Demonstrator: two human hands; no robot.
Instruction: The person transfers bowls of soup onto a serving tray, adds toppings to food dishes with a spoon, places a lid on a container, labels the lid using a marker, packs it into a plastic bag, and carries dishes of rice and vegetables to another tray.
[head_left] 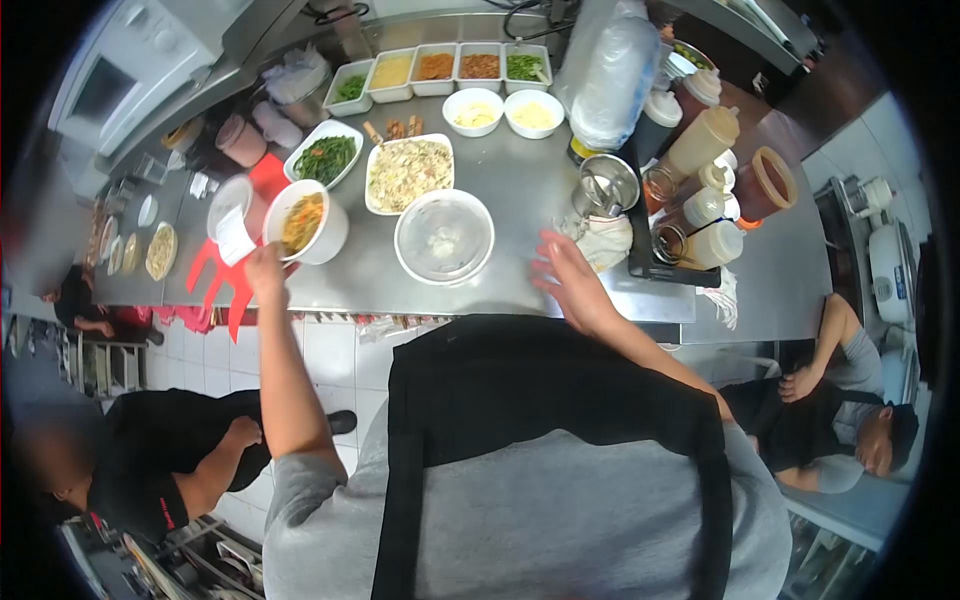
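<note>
My left hand [268, 270] is closed on a white slip of paper [234, 238] and reaches the near edge of a round white tub [325, 237] with shredded orange food; whether it also grips the tub is unclear. My right hand [572, 272] is raised over the counter's front edge, fingers spread, holding nothing. Between the hands a round translucent lid or covered bowl [444, 237] lies on the steel counter. Behind it is a square white dish of pale chopped food [409, 174]. A white dish of dark greens [325, 157] stands behind the tub.
White trays of toppings [435, 69] line the back, with two white bowls [473, 112] before them. At right are a metal cup [608, 183], a cloth [603, 241] and a black crate [650, 262] of sauce bottles. A red glove-shaped item [241, 290] lies left. Two people [150, 460] [830, 430] flank me.
</note>
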